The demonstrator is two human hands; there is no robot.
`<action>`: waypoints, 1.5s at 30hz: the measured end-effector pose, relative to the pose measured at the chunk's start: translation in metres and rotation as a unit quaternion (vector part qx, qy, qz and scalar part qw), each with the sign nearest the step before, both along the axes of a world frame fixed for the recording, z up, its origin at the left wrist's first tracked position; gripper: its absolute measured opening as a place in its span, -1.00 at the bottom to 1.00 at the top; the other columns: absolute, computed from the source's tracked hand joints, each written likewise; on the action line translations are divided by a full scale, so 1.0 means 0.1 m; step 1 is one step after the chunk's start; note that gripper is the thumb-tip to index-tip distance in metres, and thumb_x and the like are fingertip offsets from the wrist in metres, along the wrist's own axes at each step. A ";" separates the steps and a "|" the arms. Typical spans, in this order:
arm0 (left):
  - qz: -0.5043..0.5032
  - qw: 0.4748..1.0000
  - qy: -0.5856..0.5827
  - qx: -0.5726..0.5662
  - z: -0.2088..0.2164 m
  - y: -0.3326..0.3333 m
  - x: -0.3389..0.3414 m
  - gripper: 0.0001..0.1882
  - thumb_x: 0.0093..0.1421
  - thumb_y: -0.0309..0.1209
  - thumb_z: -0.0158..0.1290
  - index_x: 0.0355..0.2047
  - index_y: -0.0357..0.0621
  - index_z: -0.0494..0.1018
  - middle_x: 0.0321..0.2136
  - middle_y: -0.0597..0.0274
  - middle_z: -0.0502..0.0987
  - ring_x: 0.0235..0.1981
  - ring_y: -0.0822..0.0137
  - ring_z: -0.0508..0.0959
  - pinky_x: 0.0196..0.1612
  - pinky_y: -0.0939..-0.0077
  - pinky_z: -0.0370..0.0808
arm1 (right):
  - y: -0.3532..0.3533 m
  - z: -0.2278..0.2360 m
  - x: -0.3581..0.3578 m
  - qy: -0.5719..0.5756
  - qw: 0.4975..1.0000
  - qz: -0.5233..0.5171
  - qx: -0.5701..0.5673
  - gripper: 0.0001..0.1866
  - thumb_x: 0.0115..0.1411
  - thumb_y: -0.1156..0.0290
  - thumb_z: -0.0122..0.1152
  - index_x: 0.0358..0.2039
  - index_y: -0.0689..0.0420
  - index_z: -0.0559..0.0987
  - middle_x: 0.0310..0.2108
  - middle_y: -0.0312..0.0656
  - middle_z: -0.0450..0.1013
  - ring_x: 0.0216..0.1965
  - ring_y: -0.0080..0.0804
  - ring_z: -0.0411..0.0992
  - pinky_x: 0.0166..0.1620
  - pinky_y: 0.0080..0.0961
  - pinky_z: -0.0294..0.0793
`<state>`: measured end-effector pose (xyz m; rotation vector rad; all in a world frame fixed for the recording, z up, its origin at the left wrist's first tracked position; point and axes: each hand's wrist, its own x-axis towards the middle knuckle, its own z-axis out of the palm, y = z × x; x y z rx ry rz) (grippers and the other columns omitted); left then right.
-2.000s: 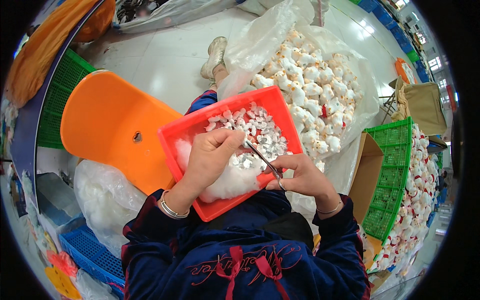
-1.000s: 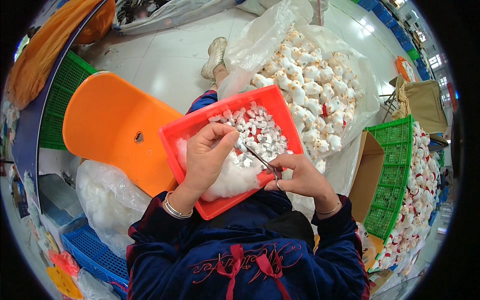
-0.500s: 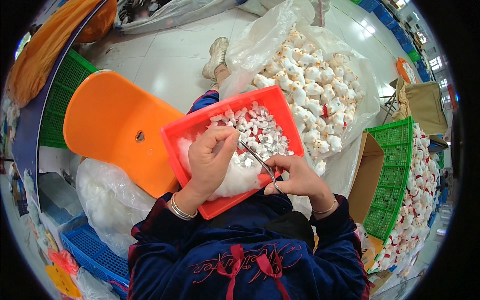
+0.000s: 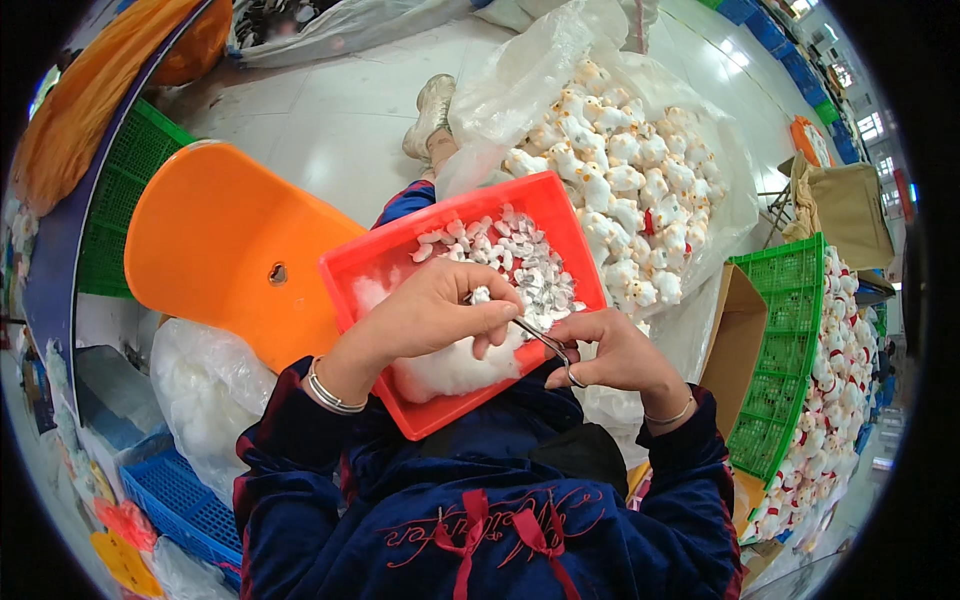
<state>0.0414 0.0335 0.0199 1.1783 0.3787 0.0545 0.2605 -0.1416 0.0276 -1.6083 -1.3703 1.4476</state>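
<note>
A red plastic tray [image 4: 585, 222] rests on my lap. Inside it, many small white fabric pieces, some with a silvery side, [image 4: 545, 265] fill the far part, and a wad of white fibre stuffing [image 4: 455, 372] takes up the near side. My left hand [image 4: 450, 303] is over the tray, its thumb and fingers closed around a small white piece [image 4: 481, 295], mostly hidden. In my right hand [image 4: 618, 357] are metal ring-handled forceps [image 4: 540, 337]; finger and thumb grip the handles. Their tip reaches to my left fingertips, where the jaws are out of sight.
Beyond the tray lies a clear plastic bag [image 4: 725, 160] with many small white plush toys [image 4: 625, 178]. An orange chair seat [image 4: 225, 250] stands left, above a bag of stuffing [image 4: 205, 385] and a blue crate [image 4: 185, 500]. Right are a cardboard box [image 4: 737, 330] and green crate [image 4: 775, 350].
My left hand has turned palm-down, its fingers now pointing right over the forceps' tip. My right hand has shifted slightly right with the forceps. The tray stays nearly in place.
</note>
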 end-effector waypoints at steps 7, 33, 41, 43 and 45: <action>0.042 0.997 0.020 0.054 0.08 0.20 -0.05 -0.89 0.29 -0.44 0.23 -0.26 -0.24 0.62 -0.50 0.41 0.58 -0.53 0.65 0.47 -0.48 0.69 0.38 | -0.07 0.09 0.06 0.015 1.000 -0.003 -0.002 -0.71 0.02 0.46 0.58 -0.24 0.20 0.70 -0.51 -0.44 0.43 -0.45 -0.69 0.34 -0.33 -0.62 0.36; 0.125 0.984 0.050 0.114 0.08 0.48 -0.16 -0.87 0.32 -0.43 0.16 -0.25 -0.25 0.58 -0.45 0.38 0.59 -0.48 0.61 0.51 -0.40 0.67 0.46 | -0.36 0.11 0.34 -0.093 0.993 -0.075 0.004 -0.69 -0.06 0.44 0.62 -0.32 0.24 0.66 -0.54 -0.33 0.47 -0.49 -0.58 0.35 -0.37 -0.53 0.39; 0.049 0.995 0.049 0.076 -0.09 0.04 0.14 -0.74 0.35 -0.29 0.18 -0.21 -0.30 0.60 -0.44 0.34 0.61 -0.50 0.58 0.51 -0.42 0.63 0.44 | -0.33 0.15 0.29 -0.131 0.988 -0.070 0.040 -0.67 -0.07 0.43 0.63 -0.29 0.21 0.68 -0.50 -0.30 0.51 -0.47 -0.56 0.39 -0.36 -0.52 0.43; 0.086 0.991 0.048 0.089 -0.07 -0.02 0.16 -0.78 0.32 -0.35 0.19 -0.25 -0.32 0.62 -0.44 0.37 0.62 -0.46 0.61 0.52 -0.38 0.65 0.44 | -0.34 0.14 0.30 -0.138 0.987 -0.066 0.044 -0.66 -0.07 0.43 0.63 -0.28 0.21 0.68 -0.49 -0.29 0.52 -0.47 -0.55 0.39 -0.36 -0.51 0.43; 0.120 0.985 0.035 0.120 -0.05 -0.05 0.16 -0.79 0.31 -0.38 0.20 -0.22 -0.32 0.62 -0.42 0.39 0.63 -0.41 0.63 0.52 -0.34 0.67 0.45 | -0.35 0.12 0.30 -0.138 0.987 -0.065 0.054 -0.65 -0.07 0.42 0.64 -0.27 0.21 0.68 -0.49 -0.29 0.52 -0.46 -0.55 0.39 -0.35 -0.51 0.43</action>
